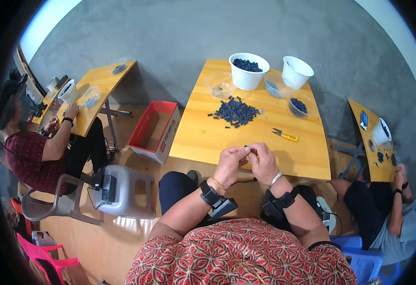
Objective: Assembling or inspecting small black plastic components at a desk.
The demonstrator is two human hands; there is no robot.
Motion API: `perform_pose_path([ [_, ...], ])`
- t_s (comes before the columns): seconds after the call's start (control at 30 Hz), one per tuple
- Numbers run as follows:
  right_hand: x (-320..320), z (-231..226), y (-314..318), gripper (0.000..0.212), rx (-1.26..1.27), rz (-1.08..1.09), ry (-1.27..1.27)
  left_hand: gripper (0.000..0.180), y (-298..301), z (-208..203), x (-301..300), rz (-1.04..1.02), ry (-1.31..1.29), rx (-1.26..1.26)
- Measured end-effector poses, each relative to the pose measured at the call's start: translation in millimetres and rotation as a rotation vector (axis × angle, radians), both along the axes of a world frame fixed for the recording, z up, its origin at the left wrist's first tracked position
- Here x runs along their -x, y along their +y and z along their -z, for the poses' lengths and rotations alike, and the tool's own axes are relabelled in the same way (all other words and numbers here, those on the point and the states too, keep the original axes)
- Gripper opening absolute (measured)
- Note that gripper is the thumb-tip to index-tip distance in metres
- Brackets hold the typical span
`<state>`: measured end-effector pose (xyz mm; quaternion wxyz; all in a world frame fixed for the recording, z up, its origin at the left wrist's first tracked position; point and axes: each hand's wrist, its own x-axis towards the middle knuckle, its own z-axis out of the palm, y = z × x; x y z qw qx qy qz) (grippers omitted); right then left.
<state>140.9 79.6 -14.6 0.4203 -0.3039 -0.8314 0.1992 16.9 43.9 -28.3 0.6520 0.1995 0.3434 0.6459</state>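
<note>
My left hand (231, 164) and my right hand (264, 164) meet above the near edge of the wooden table (193, 137). Thumbs and fingers of both are closed in a pinch, tip to tip. A small dark piece (246, 147) barely shows between the fingertips; most of it is hidden. Beyond them lies a loose pile of short, dark blue-black cylindrical pieces (237, 112). Yellow-handled thread snips (285, 135) rest to the right of the pile, apart from my hands.
At the table's back stand a white tub (249, 80) heaped with dark pieces, another white tub (297, 72), and clear plastic bowls, one holding dark pieces (298, 105). A red open box (156, 130) is on the floor at left. People work at tables on both sides.
</note>
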Motion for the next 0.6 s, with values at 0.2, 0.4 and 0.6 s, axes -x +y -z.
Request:
perform_pose_path([
  [0.2, -13.5, -18.9, -1.6, 0.012, -0.064, -0.052, 0.009, 0.011, -12.3, -11.3, 4.9, 0.129, -0.005, -0.087],
  [0.4, -19.7, -35.1, -5.0, 0.009, 0.058, -0.121, 0.083, 0.011, -22.3, -19.3, 7.2, 0.004, 0.336, -0.176],
  [0.6, -22.7, -38.2, -5.3, 0.010, 0.176, -0.100, 0.167, 0.014, -27.1, -26.6, 7.6, -0.032, 0.380, -0.211],
])
